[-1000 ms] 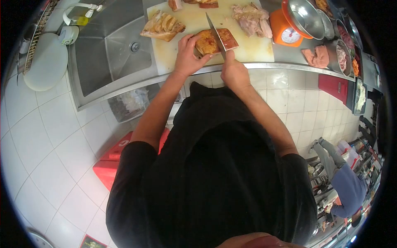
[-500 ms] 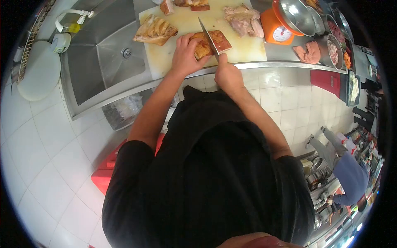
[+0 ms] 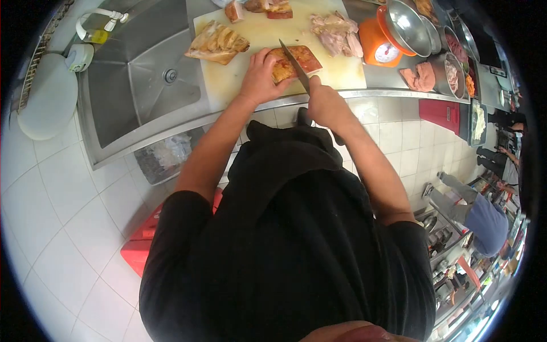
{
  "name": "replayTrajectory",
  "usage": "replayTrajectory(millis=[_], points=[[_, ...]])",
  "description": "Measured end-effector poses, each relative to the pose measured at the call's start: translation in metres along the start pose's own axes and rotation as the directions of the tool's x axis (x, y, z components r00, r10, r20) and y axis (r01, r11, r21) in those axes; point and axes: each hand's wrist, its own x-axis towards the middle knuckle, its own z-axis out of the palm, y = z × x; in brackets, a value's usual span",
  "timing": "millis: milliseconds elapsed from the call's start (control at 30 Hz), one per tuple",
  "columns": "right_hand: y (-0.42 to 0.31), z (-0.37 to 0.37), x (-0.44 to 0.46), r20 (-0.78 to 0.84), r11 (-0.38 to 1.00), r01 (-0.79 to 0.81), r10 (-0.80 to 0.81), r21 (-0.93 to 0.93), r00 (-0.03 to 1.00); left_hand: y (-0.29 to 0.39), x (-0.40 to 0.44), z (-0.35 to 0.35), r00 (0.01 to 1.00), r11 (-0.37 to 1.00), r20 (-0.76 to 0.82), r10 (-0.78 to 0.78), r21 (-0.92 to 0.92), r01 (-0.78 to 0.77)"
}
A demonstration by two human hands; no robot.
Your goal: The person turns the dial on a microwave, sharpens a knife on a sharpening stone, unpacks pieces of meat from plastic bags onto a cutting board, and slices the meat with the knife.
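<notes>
A rectangular slab of browned meat (image 3: 307, 57), which looks like pork belly, lies on the pale cutting board (image 3: 219, 82). My left hand (image 3: 263, 77) grips its left end, fingers curled over the top and thumb at the near edge. In my right hand (image 3: 329, 107) is the handle of a kitchen knife (image 3: 294, 61), its long blade slanting over the slab with the tip pointing away from me. I cannot tell whether the blade touches the meat. Left of the slab sits a rib-side meat piece (image 3: 217, 43); pale meat (image 3: 337, 35) lies to the right.
A steel sink (image 3: 137, 91) is on the left. To the right stand an orange scale (image 3: 380, 45) with a metal bowl (image 3: 405, 25), a pinkish cloth (image 3: 419, 77) and a pot of meat (image 3: 450, 74). A person in blue (image 3: 485, 225) is at the far right.
The knife and my right hand have shifted right and slightly toward me, and the blade is tilted more. My left hand still holds the slab. The camera view has moved a little.
</notes>
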Motion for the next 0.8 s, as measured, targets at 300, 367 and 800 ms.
replayTrajectory(millis=[300, 367, 800], points=[[-0.015, -0.025, 0.028, 0.022, 0.986, 0.101, -0.098, -0.130, 0.995, -0.007, -0.001, 0.007, 0.998, 0.997, -0.063, -0.024, -0.068, 0.020], [-0.021, -0.036, 0.034, 0.075, 0.990, 0.094, -0.086, -0.108, 0.993, -0.008, -0.003, 0.007, 0.996, 0.997, -0.086, -0.031, -0.080, 0.024], [-0.048, -0.044, 0.069, 0.153, 0.970, 0.124, -0.093, -0.210, 0.984, -0.010, -0.005, 0.016, 0.986, 0.993, -0.164, -0.023, -0.115, 0.004]])
